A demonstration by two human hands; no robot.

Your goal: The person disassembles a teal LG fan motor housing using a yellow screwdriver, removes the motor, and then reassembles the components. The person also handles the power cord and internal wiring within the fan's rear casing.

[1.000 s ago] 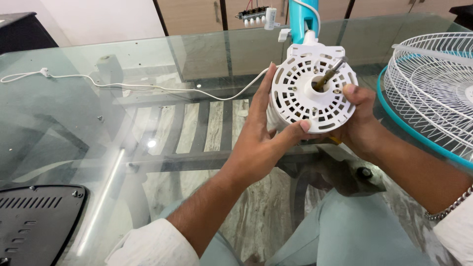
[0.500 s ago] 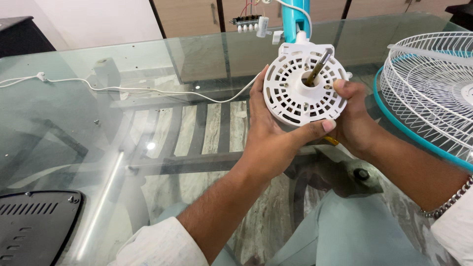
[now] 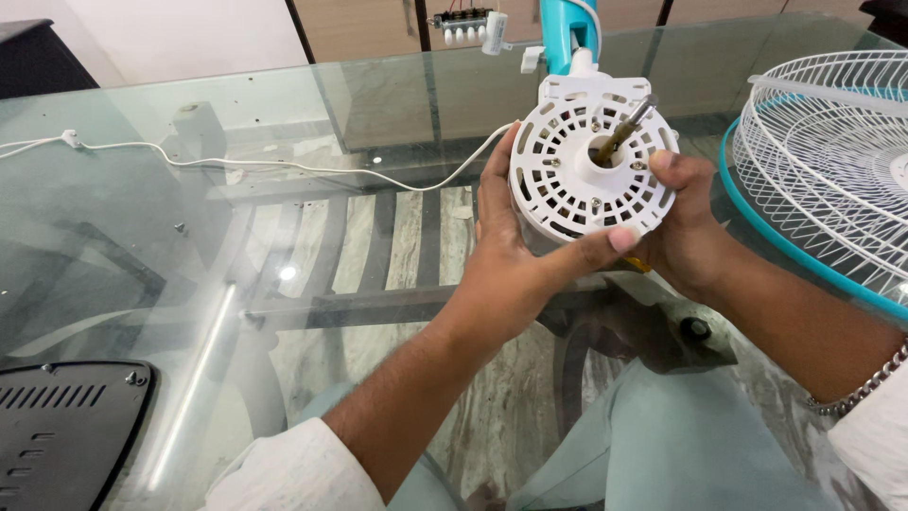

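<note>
A round white fan motor housing (image 3: 577, 166) with vent slots and a brass shaft (image 3: 624, 128) sticking out of its middle is held above the glass table (image 3: 189, 218). My left hand (image 3: 515, 260) cups it from the left and below, thumb across its lower rim. My right hand (image 3: 686, 232) grips its right side, thumb on the face. A teal fan neck (image 3: 566, 33) rises behind the housing. A white power cord (image 3: 284, 168) runs from it leftward across the glass.
A white wire fan guard with a teal rim (image 3: 832, 161) lies at the right. A black vented cover (image 3: 61, 426) sits at the lower left corner. A small switch board with wires (image 3: 463, 21) hangs at the back. My legs show under the glass.
The motor housing and both hands have shifted slightly up and to the right in view. The grip looks unchanged.
</note>
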